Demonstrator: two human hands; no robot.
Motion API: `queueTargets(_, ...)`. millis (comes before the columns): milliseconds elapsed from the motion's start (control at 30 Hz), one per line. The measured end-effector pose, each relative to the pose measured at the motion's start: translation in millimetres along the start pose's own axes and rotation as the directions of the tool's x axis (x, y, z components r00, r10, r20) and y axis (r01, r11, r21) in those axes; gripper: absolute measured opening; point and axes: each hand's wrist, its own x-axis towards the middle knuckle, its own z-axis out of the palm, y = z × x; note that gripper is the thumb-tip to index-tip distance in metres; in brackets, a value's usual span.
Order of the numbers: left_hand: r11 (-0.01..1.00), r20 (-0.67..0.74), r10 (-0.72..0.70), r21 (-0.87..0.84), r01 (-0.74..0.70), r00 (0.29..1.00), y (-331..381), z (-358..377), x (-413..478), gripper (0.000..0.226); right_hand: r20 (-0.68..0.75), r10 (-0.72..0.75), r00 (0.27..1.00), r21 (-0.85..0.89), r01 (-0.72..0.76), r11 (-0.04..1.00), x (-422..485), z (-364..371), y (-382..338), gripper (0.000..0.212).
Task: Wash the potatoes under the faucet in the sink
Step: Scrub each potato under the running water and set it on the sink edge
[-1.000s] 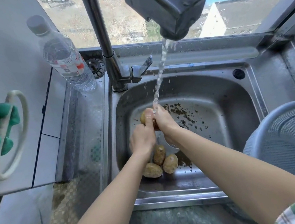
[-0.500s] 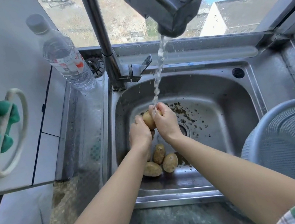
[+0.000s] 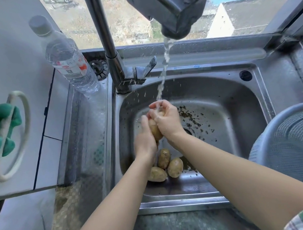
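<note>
You're holding one potato (image 3: pixel 155 130) btwn both hands, left hand (image 3: pixel 144 141) cupping it, right hand (image 3: pixel 168 121) gripping its top, under the faucet (image 3: pixel 168 9) stream w/ water hitting your fingers.

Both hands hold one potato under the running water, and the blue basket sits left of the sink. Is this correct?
No: the head view shows the blue basket right of the sink. The left hand and right hand do hold one potato under the running water.
</note>
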Motion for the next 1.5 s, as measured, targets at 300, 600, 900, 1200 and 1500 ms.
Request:
queueTargets(300, 0.988, -0.002, -0.132, -0.087, 0.131, 0.991, 9, -4, -1, 0.046, 0.288, 0.085, 0.954, 0.202, -0.148, 0.968, -5, -7, 1, 0.037)
queueTargets(600, 0.996, -0.055, -0.037, -0.084, 0.033, 0.998, 11, 0, -3, 0.064, 0.224, 0.127, 0.966, 0.205, -0.174, 0.963, -7, 1, 9, 0.023)
queueTargets(900, 0.993, -0.024, 0.109, -0.040, -0.109, 0.994, 6, 1, -9, 0.078, 0.020, 0.160, 0.987, 0.184, -0.161, 0.970, -4, 11, 6, 0.021)
queueTargets(1200, 0.987, 0.100, -0.139, -0.070, 0.146, 0.985, 10, -9, -14, 0.070, 0.178, 0.175, 0.969, 0.210, -0.211, 0.955, -11, 5, 9, 0.021)
queueTargets(1500, 0.998, -0.122, -0.009, -0.069, 0.000, 0.992, 4, -6, -3, 0.057, 0.252, 0.188, 0.949, 0.387, -0.277, 0.880, -15, 3, 9, 0.029)
